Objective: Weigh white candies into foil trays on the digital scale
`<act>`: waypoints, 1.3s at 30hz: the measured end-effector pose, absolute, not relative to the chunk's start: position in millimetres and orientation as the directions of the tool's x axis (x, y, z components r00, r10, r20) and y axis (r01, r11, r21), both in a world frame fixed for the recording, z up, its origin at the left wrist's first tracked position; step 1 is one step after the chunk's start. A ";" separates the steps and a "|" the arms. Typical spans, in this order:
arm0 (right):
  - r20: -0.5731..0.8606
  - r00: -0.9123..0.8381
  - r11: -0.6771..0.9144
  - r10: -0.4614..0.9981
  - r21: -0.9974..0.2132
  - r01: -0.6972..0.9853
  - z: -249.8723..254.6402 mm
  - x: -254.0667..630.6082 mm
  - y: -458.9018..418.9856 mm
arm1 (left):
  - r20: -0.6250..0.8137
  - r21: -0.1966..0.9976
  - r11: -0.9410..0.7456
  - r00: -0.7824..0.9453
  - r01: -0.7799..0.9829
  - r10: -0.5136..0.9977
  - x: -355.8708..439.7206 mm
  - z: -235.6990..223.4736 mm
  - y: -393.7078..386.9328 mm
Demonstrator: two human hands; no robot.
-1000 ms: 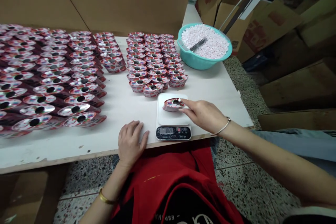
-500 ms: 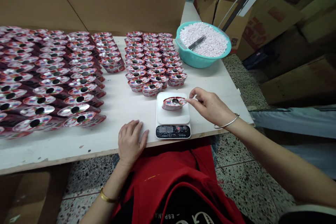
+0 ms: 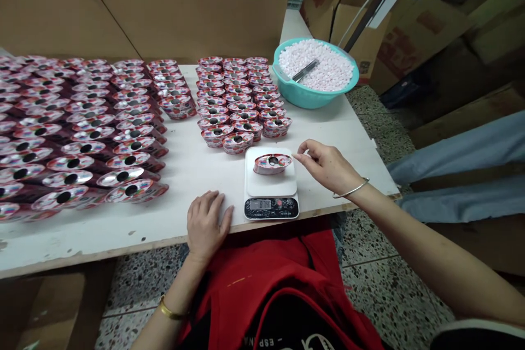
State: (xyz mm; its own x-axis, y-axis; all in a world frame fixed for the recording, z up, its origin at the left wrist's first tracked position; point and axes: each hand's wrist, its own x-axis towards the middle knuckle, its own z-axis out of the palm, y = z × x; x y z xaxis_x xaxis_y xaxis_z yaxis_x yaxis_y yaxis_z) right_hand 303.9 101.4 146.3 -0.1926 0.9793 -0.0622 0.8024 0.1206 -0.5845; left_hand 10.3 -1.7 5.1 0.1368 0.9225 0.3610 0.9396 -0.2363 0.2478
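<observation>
A small red foil-topped cup (image 3: 272,163) with a hole in its lid stands on the white kitchen scale (image 3: 270,185), whose display is lit. My right hand (image 3: 326,165) hovers just right of the cup, thumb and forefinger pinched together; whether anything small sits in the pinch I cannot make out. My left hand (image 3: 206,222) lies flat and open on the table's front edge, left of the scale.
Rows of the same cups fill the white table (image 3: 192,167): a small block (image 3: 240,103) behind the scale, a large field (image 3: 82,126) at left. A teal bowl (image 3: 315,73) of white pellets with a metal tool sits back right. Cardboard boxes surround; another person's legs (image 3: 463,175) at right.
My right hand lifted off the cup's rim and drew back to the right into a pinch. The scale reading changed. The left hand stayed put.
</observation>
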 end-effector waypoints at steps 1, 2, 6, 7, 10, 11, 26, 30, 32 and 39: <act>-0.052 -0.187 0.121 0.981 -0.589 0.799 143.4 305.6 101.3 | 0.358 0.256 -0.240 0.138 0.936 0.923 9.2 5.5 -2.3; -0.041 -0.180 0.120 0.983 -0.596 0.794 139.6 307.4 101.3 | 0.361 0.271 -0.244 0.137 0.931 0.923 8.8 6.9 -2.2; 0.005 -0.076 0.059 0.997 -0.679 0.732 111.3 316.7 103.3 | 0.456 0.358 -0.317 0.132 0.878 0.880 23.9 29.0 13.4; 0.001 -0.024 0.017 1.000 -0.721 0.693 100.9 319.1 104.0 | 0.482 0.370 -0.358 0.152 0.857 0.863 33.9 38.4 22.0; -0.067 0.112 -0.117 0.991 -0.836 0.537 66.7 323.9 103.7 | 0.466 0.356 -0.491 0.304 0.795 0.831 73.7 68.4 55.1; -0.086 0.138 -0.144 0.987 -0.857 0.494 56.2 324.6 102.6 | 0.419 0.344 -0.524 0.372 0.779 0.829 86.6 77.3 66.7; -0.339 0.136 -0.351 0.931 -0.933 0.077 30.1 332.3 97.5 | 0.187 0.341 -0.429 0.387 0.837 0.903 -51.8 146.7 152.1; -0.348 0.135 -0.358 0.928 -0.932 0.059 29.9 332.5 96.4 | 0.141 0.315 -0.456 0.434 0.832 0.890 -39.2 98.1 150.5; -0.355 0.141 -0.365 0.924 -0.929 0.056 27.0 333.1 96.7 | 0.169 0.296 -0.453 0.421 0.841 0.891 -35.8 84.2 153.1; -0.310 0.162 -0.320 0.937 -0.947 0.036 13.3 333.6 99.0 | 0.308 0.097 -0.143 0.107 0.985 0.945 -65.7 98.3 219.0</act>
State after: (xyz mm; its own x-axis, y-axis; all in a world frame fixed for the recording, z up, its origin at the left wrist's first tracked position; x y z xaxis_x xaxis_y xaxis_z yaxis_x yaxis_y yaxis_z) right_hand 333.6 99.0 13.3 0.1615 0.9369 -0.3100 0.0361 -0.3195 -0.9469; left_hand -65.7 219.0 98.3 0.1066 0.9452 0.3085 0.9850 -0.1428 0.0970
